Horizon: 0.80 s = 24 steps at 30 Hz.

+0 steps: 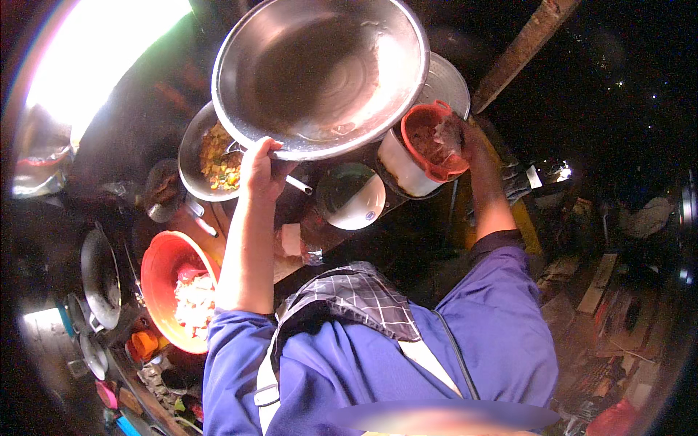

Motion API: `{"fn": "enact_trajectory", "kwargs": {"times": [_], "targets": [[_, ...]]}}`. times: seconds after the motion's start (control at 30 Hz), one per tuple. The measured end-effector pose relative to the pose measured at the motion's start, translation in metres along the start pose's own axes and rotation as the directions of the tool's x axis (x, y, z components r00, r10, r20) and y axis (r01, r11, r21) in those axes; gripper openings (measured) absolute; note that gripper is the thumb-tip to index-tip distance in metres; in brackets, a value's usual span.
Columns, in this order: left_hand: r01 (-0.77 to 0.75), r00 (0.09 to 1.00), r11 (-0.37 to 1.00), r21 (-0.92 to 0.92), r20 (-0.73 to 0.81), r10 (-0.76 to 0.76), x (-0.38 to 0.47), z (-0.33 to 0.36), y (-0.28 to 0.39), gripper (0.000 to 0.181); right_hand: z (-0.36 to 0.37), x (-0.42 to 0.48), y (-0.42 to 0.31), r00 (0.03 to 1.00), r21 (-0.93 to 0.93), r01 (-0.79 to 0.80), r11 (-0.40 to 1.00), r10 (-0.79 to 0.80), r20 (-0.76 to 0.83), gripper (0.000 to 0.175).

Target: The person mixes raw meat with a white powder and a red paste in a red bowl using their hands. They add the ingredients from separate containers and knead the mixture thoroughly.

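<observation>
My left hand (pixel 267 170) grips the near rim of a large, tilted metal basin (pixel 322 82), thumb over the edge. The basin's inside looks bare and shiny. At the right, my right hand (pixel 463 136) is at a red plastic basket or bowl (pixel 428 117) with dark reddish contents, and something whitish and blurred lies by its fingers. Whether the fingers hold the rim or that whitish thing cannot be told. The red container sits over a stained white pot (pixel 406 166). A pan (pixel 191 185) with diced, cooked-looking food is left of the basin, partly behind it.
A white bowl (pixel 362 204) lies between my arms. On the left are an orange-red plastic basin (pixel 163 283) with pale pieces, a dark wok (pixel 101 278) and an orange cup (pixel 144 344). A perforated metal lid or tray (pixel 450 82) is behind the basin. A wooden beam (pixel 523 52) slants at upper right.
</observation>
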State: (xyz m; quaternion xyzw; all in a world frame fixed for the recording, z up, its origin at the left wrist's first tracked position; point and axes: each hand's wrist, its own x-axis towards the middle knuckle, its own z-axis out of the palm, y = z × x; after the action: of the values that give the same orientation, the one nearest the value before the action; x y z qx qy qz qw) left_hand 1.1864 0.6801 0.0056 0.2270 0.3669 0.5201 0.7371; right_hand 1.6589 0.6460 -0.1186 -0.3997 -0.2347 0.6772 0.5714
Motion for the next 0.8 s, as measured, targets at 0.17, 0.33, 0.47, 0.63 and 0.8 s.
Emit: {"fn": "enact_trajectory", "kwargs": {"times": [0.17, 0.33, 0.47, 0.63, 0.8], "targets": [[0.015, 1.0, 0.999, -0.033, 0.028, -0.014, 0.01, -0.011, -0.002, 0.008, 0.017, 0.01, -0.006, 0.849, -0.827, 0.428, 0.365, -0.476, 0.23, 0.022], [-0.021, 0.999, 1.0, 0.005, -0.04, 0.021, 0.009, -0.019, -0.003, 0.013, 0.087, -0.013, -0.078, 0.937, -0.622, -0.079, 0.779, -0.154, -0.312, 0.023], [-0.041, 0.998, 0.999, -0.027, -0.038, 0.04, 0.003, -0.016, -0.002, 0.009, 0.115, -0.028, -0.131, 0.845, -0.823, 0.196, 0.533, -0.518, -0.134, 0.021], [-0.041, 0.996, 0.997, 0.059, -0.078, 0.046, -0.002, -0.016, 0.001, 0.008, 0.099, -0.002, -0.086, 0.539, -0.986, 0.102, -0.13, -0.826, 0.165, 0.018], [-0.037, 0.996, 0.998, 0.045, -0.085, 0.04, -0.004, -0.018, 0.002, 0.008, 0.029, 0.016, 0.002, 0.82, -0.997, -0.057, 0.053, -0.568, -0.077, 0.022]]}}
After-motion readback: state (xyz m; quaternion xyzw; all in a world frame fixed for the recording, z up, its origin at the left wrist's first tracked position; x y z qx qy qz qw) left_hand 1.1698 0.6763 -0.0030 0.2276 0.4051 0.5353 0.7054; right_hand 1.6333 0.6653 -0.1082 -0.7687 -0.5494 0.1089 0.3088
